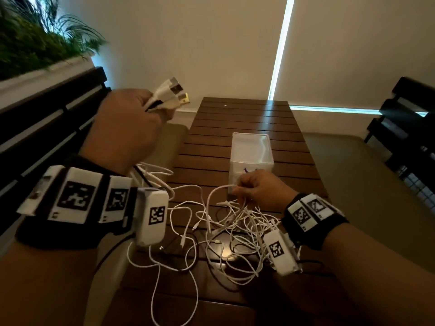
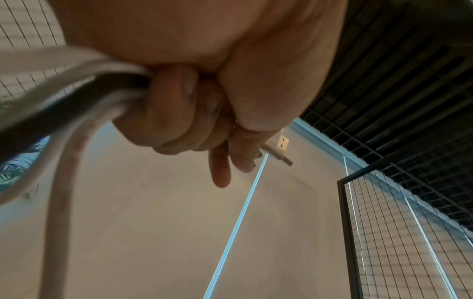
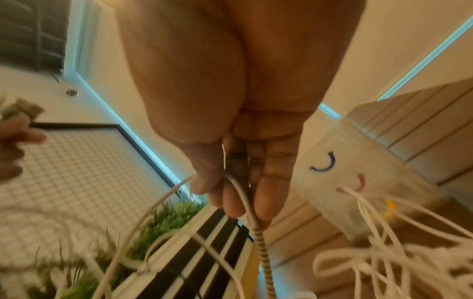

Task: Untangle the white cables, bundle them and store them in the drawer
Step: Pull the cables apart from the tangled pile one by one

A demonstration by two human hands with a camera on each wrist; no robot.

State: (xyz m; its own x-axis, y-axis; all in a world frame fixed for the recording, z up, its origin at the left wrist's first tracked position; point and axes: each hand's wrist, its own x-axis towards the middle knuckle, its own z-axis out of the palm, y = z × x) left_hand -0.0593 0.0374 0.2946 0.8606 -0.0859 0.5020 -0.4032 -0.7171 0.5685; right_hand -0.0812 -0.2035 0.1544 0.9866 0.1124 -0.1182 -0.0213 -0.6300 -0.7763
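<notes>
Several flat metal plugs (image 1: pixel 173 94) fan from the fisted left hand (image 1: pixel 127 128); right hand (image 1: pixel 259 191) pinches a thin, seemingly ribbed white cable (image 1: pixel 221 188).

Two hands (image 1: pixel 127 128) — one drawer box (image 1: pixel 251 158) — one table (image 1: pixel 242 118); cables (image 1: pixel 226 222) too tangled to count.

A home-like sitting corner: slatted wooden table (image 1: pixel 237 128), dark benches (image 1: pixel 47 118), planter greenery (image 1: pixel 30 43), drawn blinds (image 1: pixel 353 43).

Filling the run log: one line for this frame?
left hand: grips USB plug ends | right hand: pinches thin white cable | white cable tangle: on slatted wooden table
</notes>
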